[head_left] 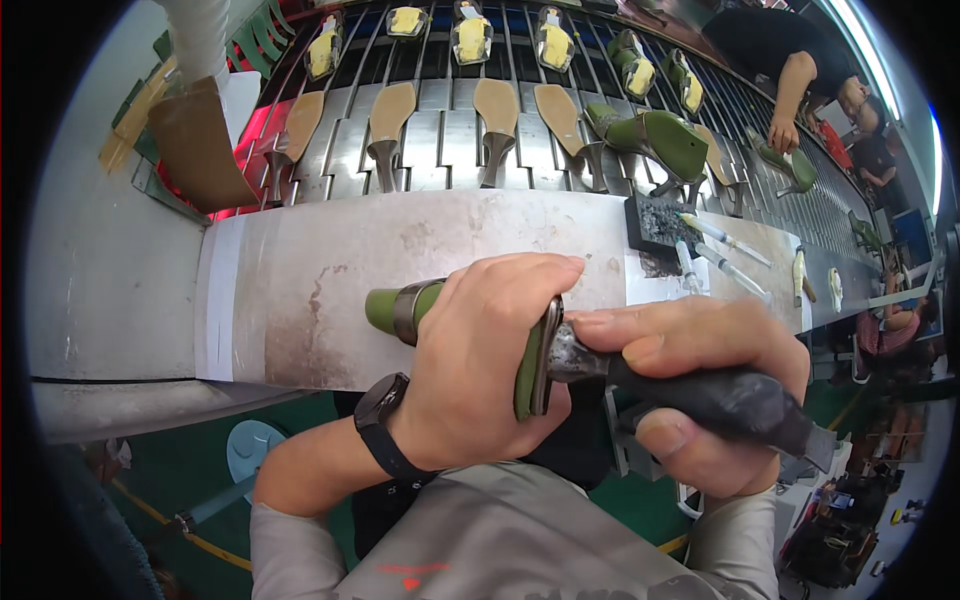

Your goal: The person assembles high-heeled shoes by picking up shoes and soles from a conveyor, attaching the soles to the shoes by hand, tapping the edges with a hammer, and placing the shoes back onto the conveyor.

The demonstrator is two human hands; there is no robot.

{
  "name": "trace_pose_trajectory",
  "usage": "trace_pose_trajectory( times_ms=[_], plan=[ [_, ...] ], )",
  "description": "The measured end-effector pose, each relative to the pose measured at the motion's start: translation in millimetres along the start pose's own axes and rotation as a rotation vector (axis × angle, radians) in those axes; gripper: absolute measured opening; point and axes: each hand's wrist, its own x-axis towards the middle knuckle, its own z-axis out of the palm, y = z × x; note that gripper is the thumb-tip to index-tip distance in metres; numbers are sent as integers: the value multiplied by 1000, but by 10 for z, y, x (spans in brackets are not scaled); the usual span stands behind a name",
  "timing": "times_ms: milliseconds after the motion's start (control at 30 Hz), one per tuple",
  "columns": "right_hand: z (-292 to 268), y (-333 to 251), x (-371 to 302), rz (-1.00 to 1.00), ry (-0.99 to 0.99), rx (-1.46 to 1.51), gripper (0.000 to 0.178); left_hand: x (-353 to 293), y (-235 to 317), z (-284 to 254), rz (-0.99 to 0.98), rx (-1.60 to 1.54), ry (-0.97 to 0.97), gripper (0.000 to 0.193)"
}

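My left hand [495, 335] is wrapped round a green shoe last [380, 312] with a dark metallic strap [408, 314] across it. The last lies on its side above the pale work surface. At its other end, a dark shiny edge [548, 355] stands out past my palm. My right hand [715, 365] is closed round a tool with a black handle [720, 402] and a worn grey head [572, 356]. The grey head meets, or nearly meets, the dark edge of the shoe. A flat metal end [818, 450] sticks out below my right hand. My left palm hides most of the upper.
A pale worktable [330, 270] spans the front. At its right lie a black tray [652, 225] and several syringes [735, 240]. Behind, a slatted conveyor [340, 170] carries heeled soles [392, 112] and a green last [655, 142]. A co-worker's hand [783, 133] touches another last.
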Motion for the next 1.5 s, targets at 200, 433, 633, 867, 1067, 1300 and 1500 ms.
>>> trace_pose_trajectory(
  times_ms=[200,433,633,867,1067,1300,1500],
  plan=[
    [-72,-99,-67,58,-104,44,41,-229,127,105,102,-23,63,68],
    [464,322,-774,51,-91,226,41,-1165,-99,479,207,344,298,59],
    [1134,927,-1476,260,219,117,37,-1637,-365,558,-6,719,146,92],
    [1096,804,-1439,108,93,16,40,-1648,-374,585,-31,681,152,86],
    [1114,853,-1282,89,111,10,36,-1657,-359,604,-51,651,150,78],
    [978,929,-993,152,149,47,35,-1695,-381,611,-49,641,144,64],
    [804,848,-652,212,71,-40,34,-1714,-375,703,-100,543,247,31]
  ],
)
